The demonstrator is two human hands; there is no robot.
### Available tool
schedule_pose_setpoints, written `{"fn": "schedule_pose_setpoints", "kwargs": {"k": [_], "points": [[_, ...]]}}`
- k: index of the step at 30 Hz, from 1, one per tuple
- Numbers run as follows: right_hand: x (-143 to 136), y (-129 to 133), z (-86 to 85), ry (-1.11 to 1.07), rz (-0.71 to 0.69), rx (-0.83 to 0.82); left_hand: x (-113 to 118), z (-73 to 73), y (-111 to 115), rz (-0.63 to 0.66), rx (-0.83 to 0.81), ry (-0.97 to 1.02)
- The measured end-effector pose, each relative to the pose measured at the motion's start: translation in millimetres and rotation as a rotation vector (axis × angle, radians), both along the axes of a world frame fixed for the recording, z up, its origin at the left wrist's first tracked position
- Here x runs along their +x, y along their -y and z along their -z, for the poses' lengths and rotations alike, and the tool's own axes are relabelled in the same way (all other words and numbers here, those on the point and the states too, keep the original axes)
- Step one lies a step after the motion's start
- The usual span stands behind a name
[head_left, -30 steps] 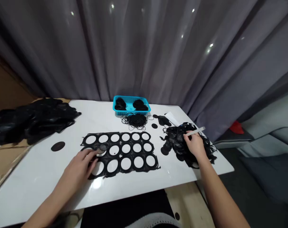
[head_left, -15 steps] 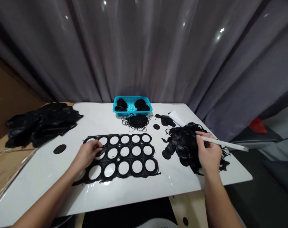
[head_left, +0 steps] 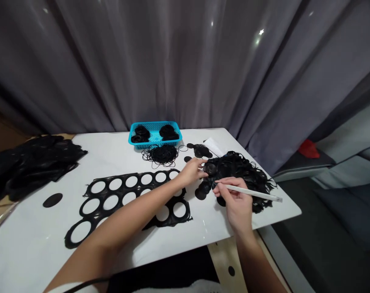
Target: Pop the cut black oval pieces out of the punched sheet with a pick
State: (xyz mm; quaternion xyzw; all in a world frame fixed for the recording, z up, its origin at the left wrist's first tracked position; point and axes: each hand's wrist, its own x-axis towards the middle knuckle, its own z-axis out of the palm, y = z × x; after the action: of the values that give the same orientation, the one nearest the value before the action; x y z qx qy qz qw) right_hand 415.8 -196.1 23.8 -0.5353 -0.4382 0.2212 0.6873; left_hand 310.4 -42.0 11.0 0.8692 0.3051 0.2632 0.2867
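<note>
My left hand (head_left: 193,171) reaches across to the near-left edge of a heap of black rubbery scraps (head_left: 246,177). Its thumb and fingers are apart, close to thin black discs (head_left: 201,193) beside the heap. In my right hand (head_left: 237,201) is a slim white pen-like tool (head_left: 253,192), gripped like a pencil with its tip pointing left toward the discs. Under my left forearm lies a flat black sheet (head_left: 120,176) with rows of round holes, partly hidden by the arm.
A blue basket (head_left: 155,143) with black ring bundles stands at the back. Loose thin black rings (head_left: 163,154) lie before it. White paper (head_left: 213,146) is behind the heap. Black sheets (head_left: 35,162) are piled at left, near a lone black disc (head_left: 52,200).
My left hand has left the holed sheet and moved right to the scrap heap. My right hand, still holding the white tool, has drawn toward the heap's near-left side. The view has shifted right.
</note>
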Motion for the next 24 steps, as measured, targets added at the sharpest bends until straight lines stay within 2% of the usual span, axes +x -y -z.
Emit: {"fn": "schedule_pose_setpoints", "kwargs": {"k": [1, 3, 7, 10, 12, 14, 17, 20, 24], "points": [[-0.6, 0.3, 0.5, -0.009, -0.031, -0.025, 3.5, 2.8, 2.6, 0.027, 0.016, -0.014], [0.7, -2.9, 0.6, -0.028, -0.061, -0.067, -8.3, 5.2, 9.3, 0.063, 0.058, -0.038], [-1.6, -31.2, -1.5, -0.074, -0.129, -0.138, -76.4, 10.5, 20.6, 0.064, 0.14, -0.126], [-13.4, -68.5, 3.9, 0.012, -0.336, -0.238, -126.5, 26.4, 24.0, -0.002, 0.2, -0.188], [-22.3, -93.2, 13.9, 0.132, -0.468, -0.315, -147.5, 41.6, 25.6, -0.017, 0.23, -0.21], [-28.7, -111.9, 26.8, 0.231, -0.549, -0.386, -157.9, 56.6, 27.9, -0.014, 0.294, -0.268], [-32.1, -124.6, 43.9, 0.306, -0.609, -0.457, -160.5, 71.2, 32.5, -0.017, 0.384, -0.336], [-31.6, -124.9, 52.4, 0.325, -0.618, -0.473, -157.9, 75.4, 36.4, -0.033, 0.413, -0.336], [-30.9, -123.9, 54.8, 0.337, -0.612, -0.48, -156.4, 75.4, 38.4, -0.032, 0.425, -0.347]]}}
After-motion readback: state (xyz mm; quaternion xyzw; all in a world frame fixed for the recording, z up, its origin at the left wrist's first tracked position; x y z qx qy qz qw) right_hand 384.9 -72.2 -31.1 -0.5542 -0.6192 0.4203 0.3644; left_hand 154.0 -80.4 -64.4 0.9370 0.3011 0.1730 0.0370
